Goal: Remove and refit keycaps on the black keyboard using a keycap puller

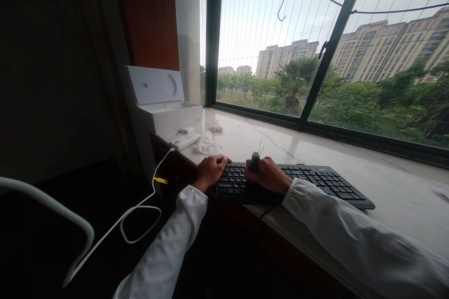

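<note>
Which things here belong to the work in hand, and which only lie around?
Seemingly in use:
keyboard, under left hand
black tool with wire loop, in right hand

Apparently lying about:
open white box
white device, cable attached
crumpled clear plastic

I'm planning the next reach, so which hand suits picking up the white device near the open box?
Left, I'd say. The left hand, at the left end of the keyboard, is closer to the white device; the right hand grips a black tool.
</note>
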Motion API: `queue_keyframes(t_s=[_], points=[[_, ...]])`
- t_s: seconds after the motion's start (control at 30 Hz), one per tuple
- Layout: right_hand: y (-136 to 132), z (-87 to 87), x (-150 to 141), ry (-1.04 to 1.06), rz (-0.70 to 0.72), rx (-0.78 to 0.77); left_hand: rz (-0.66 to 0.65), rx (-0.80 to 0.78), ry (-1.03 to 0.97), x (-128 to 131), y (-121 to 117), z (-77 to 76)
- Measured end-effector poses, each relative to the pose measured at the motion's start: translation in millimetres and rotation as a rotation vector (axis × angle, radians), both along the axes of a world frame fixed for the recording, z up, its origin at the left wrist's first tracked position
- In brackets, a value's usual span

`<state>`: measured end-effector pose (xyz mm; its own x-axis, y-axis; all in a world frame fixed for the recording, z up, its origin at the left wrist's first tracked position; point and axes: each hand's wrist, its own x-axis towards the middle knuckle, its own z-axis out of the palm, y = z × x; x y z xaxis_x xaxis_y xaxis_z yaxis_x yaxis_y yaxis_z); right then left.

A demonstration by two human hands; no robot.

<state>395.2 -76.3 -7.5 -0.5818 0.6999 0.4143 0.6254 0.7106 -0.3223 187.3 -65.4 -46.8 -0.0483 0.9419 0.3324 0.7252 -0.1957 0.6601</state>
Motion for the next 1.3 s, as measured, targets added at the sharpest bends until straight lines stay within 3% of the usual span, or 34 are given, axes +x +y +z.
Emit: queue_keyframes(t_s=[0.73,1.1,1.3], points=[[0.0,-17.1,3.9,-0.109,0.011,0.247,-0.028,0.008,0.007,-2.0,0.9,-0.4],[1.2,-9.4,1.5,0.018,-0.012,0.089,-0.031,0.013,0.008,-1.3,0.8,-0.8],[3.8,-17.5,2.2,-0.012,-0.003,0.196,-0.027,0.014,0.011,-1.3,0.5,-0.4]])
